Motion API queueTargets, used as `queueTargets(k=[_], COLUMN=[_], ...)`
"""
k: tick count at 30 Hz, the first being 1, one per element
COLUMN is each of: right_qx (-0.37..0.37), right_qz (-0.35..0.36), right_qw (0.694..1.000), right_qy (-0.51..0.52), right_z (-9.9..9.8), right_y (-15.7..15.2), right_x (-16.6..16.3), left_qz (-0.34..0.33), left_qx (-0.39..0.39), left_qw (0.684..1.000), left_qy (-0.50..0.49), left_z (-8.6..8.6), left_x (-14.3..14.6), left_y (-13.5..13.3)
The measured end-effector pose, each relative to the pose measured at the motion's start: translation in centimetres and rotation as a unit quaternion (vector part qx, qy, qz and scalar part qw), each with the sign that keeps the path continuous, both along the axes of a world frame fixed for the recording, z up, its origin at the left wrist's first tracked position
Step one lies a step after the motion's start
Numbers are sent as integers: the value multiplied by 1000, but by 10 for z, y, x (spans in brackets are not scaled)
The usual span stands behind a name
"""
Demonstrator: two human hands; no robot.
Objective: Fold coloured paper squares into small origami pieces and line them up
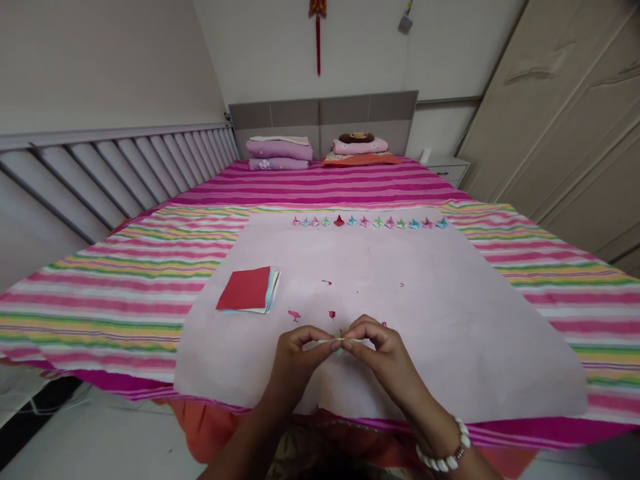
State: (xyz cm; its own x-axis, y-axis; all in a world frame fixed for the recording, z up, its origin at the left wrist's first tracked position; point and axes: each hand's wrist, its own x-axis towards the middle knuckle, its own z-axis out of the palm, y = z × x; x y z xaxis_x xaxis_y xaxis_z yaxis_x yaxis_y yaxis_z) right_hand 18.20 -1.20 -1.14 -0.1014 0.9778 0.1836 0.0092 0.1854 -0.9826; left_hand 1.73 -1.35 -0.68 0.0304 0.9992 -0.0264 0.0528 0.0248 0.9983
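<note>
My left hand (299, 353) and my right hand (381, 352) meet over the near edge of a pale pink sheet (450, 320) spread on the bed. Both pinch a thin, pale green folded paper piece (336, 341) held flat between the fingertips. A white bead bracelet (445, 455) circles my right wrist. A stack of square papers (247, 291) with a red one on top lies to the left. A row of several small folded paper shapes (370, 222) in pink, blue, green and red lines the sheet's far edge.
Small pink paper scraps (295, 315) lie just beyond my hands. The bed has a striped cover (125, 280), folded bedding and pillows (280, 153) at the headboard, a slatted rail (125, 173) on the left and a wardrobe (565, 113) on the right.
</note>
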Motion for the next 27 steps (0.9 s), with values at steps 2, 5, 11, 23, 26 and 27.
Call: queueTargets(k=[2,5,11,23,26,27], right_qx=[-24,-54,-81,-40,-28,-30], right_qz=[-14,-21,-43,-25,-42,-45], right_qw=[999,997,991,998,997,997], right_qy=[24,54,96,38,50,56], right_z=[-3,-6,-9,-7,-8,-8], right_y=[0,1,0,-2,-2,-3], right_x=[0,0,-3,-5,-7,-8], left_qz=[4,-2,-38,-29,-20,-18], left_qx=[-26,-47,-69,0,-18,-21], left_qw=[999,996,989,999,999,999], left_qy=[-38,-79,-128,19,23,23], left_z=[-1,-2,-5,-5,-6,-6], left_x=[-2,-4,4,7,9,9], left_y=[1,1,-2,-1,-1,-1])
